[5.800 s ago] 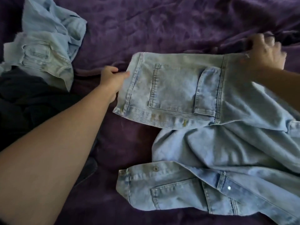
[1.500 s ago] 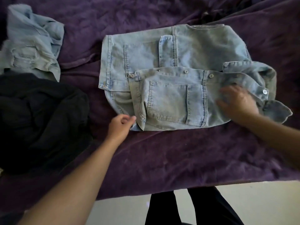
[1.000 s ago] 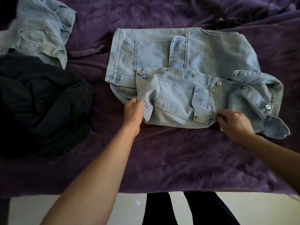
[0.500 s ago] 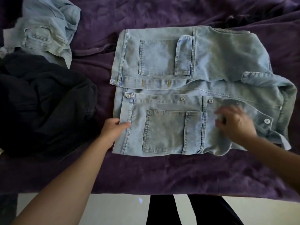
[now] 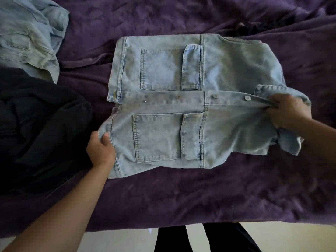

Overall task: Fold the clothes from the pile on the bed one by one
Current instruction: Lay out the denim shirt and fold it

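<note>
Head: denim jacket (image 5: pixel 227 70) lies left-right, hem (image 5: pixel 119 66) left.

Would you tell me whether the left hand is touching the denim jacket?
Touching. The head view shows the left hand gripping the hem edge of the denim jacket, with its thumb on top of the fabric.

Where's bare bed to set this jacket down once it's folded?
Free: the purple bedspread strip between the denim jacket and the bed's near edge, and the band beyond the jacket. Crowded: the left, where the black garment and crumpled pale denim garment lie, beside the left hand.
</note>
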